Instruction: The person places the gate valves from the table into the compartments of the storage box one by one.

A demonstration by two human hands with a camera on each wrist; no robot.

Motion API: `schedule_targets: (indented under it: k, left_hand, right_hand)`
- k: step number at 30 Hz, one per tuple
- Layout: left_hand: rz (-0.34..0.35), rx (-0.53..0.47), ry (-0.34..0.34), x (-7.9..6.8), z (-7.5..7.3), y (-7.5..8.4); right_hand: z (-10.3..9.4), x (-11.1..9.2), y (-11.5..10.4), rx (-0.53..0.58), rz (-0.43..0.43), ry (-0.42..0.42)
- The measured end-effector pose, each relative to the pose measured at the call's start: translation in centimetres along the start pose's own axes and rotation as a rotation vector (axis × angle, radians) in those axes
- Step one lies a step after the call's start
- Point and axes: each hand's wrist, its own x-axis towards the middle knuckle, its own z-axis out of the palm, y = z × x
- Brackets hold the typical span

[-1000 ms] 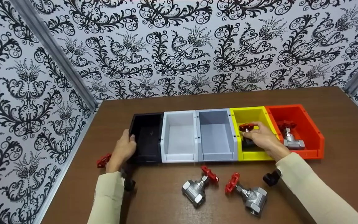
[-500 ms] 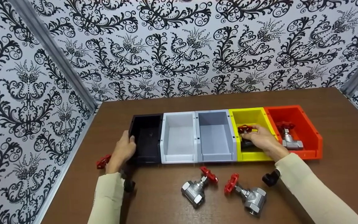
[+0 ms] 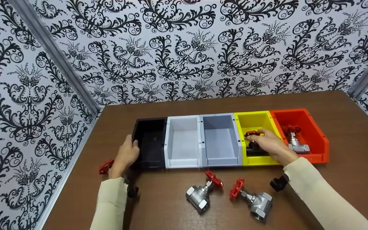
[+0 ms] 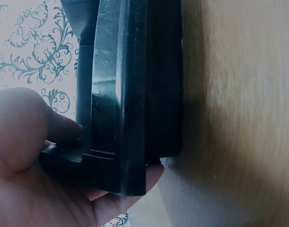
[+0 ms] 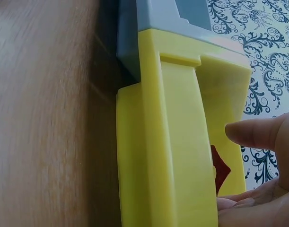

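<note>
Brown tabletop (image 3: 347, 127) reaches behind the yellow bin (image 3: 260, 161) to the patterned wall (image 3: 177, 48); two silver valves (image 3: 198, 197) crowd the room before it. Inside it sits a dark valve (image 3: 253, 145), the right hand's (image 3: 272, 146) thumb and fingers about its red handwheel (image 3: 251, 133), grip unclear. Well left of it, the left hand (image 3: 127, 153) grips the black bin (image 3: 150, 145).

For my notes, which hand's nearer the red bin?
Right hand: at the yellow bin beside the red bin. Left hand: gripping the black bin at the far end.
</note>
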Motion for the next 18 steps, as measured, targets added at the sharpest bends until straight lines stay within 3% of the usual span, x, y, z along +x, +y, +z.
schedule_targets:
  k: [18]
  left_hand:
    - [-0.006, -0.003, -0.007, 0.08, 0.07, -0.19]
  right_hand:
    - [-0.14, -0.31, -0.09, -0.024, 0.008, 0.0]
